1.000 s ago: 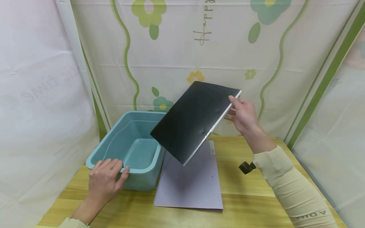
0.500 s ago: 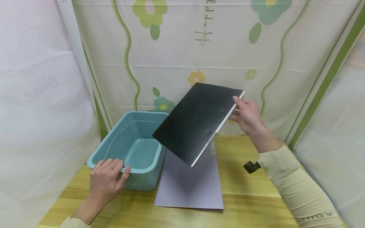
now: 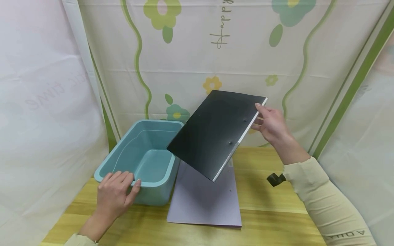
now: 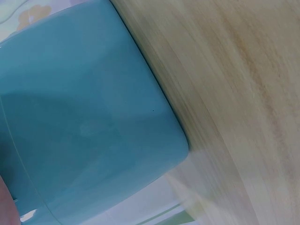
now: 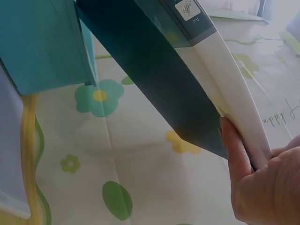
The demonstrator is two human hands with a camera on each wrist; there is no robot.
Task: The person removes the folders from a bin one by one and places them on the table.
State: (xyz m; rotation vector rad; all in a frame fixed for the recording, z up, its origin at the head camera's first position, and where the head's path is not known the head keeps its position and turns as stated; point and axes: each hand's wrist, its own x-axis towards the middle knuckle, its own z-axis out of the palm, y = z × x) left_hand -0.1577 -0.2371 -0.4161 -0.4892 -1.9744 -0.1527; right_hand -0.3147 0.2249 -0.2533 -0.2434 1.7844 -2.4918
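Observation:
My right hand (image 3: 272, 123) grips a black file folder (image 3: 215, 131) by its white spine, thumb on top and fingers beneath. The folder is held tilted in the air, its far corner overlapping the tub's right rim in the head view. In the right wrist view the white spine (image 5: 229, 79) bears a dark label. Below it a purple folder (image 3: 204, 205) lies flat on the table, its upper part hidden. My left hand (image 3: 114, 194) holds the near rim of a blue plastic tub (image 3: 155, 194), fingers curled over the edge. Inside, the tub's visible floor is bare.
The wooden table (image 3: 271, 225) carries the tub at left and the purple folder at its right side. A white flowered curtain (image 3: 184, 51) hangs close behind, with more cloth at both sides. A small black piece (image 3: 275, 179) sticks out from my right cuff.
My right hand has moved slightly right and a little down with the black folder. The left hand, tub and purple folder have stayed put.

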